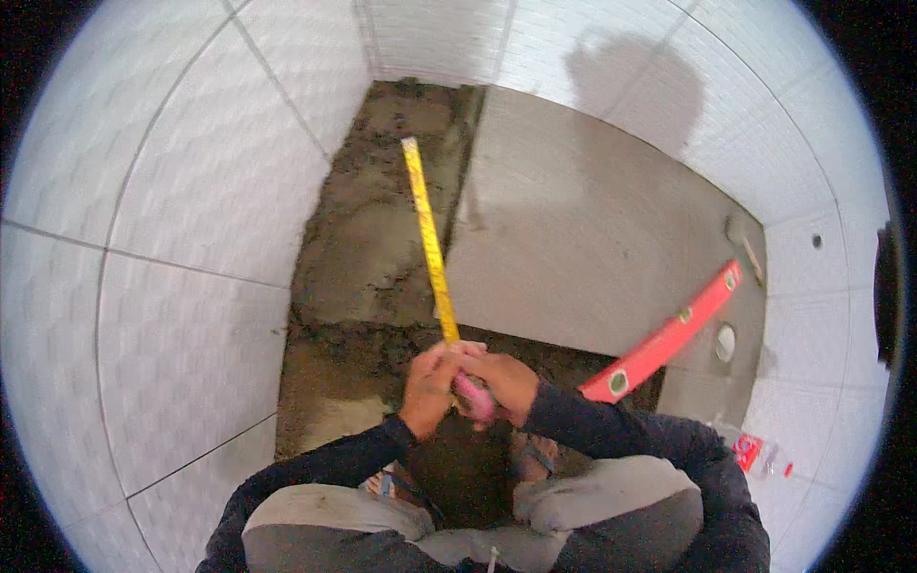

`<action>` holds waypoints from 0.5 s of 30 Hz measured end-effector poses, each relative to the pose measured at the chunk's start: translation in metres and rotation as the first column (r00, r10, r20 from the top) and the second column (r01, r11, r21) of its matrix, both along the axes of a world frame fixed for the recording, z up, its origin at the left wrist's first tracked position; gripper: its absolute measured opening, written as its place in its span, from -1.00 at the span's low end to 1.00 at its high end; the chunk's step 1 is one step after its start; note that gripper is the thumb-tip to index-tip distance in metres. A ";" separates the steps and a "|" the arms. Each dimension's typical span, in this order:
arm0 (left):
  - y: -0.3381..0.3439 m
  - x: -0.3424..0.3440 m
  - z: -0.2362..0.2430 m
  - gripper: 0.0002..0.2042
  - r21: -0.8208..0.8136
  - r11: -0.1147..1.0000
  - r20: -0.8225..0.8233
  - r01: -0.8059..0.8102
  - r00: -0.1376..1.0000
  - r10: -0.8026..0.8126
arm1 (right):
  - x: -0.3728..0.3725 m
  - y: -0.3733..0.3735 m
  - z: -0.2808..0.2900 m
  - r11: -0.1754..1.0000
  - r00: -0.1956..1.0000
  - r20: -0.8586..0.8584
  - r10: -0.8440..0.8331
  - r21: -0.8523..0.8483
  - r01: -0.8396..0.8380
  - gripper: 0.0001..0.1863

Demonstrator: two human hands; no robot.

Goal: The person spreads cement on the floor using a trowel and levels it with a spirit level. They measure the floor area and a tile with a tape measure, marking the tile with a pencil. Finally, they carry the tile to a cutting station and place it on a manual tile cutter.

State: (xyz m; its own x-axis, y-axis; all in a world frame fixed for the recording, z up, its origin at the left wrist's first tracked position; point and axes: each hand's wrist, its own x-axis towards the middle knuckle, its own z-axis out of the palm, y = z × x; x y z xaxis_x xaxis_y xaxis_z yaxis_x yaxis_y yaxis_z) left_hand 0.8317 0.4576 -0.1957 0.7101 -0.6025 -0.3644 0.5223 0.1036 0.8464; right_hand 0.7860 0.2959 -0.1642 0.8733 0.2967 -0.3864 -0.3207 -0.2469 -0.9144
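Observation:
A tape measure with a pink case is between my hands, in front of my bent knees. Its yellow blade runs out away from me, the tip over the rough cement bed. My right hand is closed round the case from the right. My left hand is closed at the case's left side, with its fingers by the mouth where the blade comes out. Part of the case is hidden by my fingers.
A large grey floor tile lies right of the dark rough cement bed. Across the tile rests a red spirit level. Near it are a round white disc, a small tool and a plastic bottle. White tiled walls enclose the floor.

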 end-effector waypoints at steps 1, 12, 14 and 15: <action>-0.005 0.003 0.026 -0.67 0.083 0.996 0.097 -0.011 0.995 0.003 | 0.002 0.000 0.004 1.000 0.995 0.095 -0.014 0.012 0.012 -0.60; 0.076 -0.022 0.052 -0.65 0.145 0.945 0.170 -0.293 0.948 0.268 | -0.047 -0.128 -0.001 0.567 0.776 0.427 -0.464 -0.530 0.631 -0.68; 0.075 -0.047 0.039 -0.63 0.115 0.970 0.075 -0.216 0.975 0.208 | -0.089 -0.207 -0.011 0.315 0.725 0.588 -0.360 -0.654 0.687 -0.69; 0.080 -0.063 0.034 -0.63 0.108 0.969 0.059 -0.222 0.974 0.217 | -0.093 -0.203 -0.008 0.372 0.752 0.509 -0.418 -0.660 0.653 -0.70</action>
State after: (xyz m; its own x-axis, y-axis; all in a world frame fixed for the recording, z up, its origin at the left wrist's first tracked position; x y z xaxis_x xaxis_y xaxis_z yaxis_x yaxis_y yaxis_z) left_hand 0.7683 0.5378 -0.1612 0.8379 -0.3867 -0.3853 0.4577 0.1132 0.8819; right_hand 0.6927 0.0930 -0.1720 0.8173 -0.5751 0.0354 -0.4816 -0.7156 -0.5060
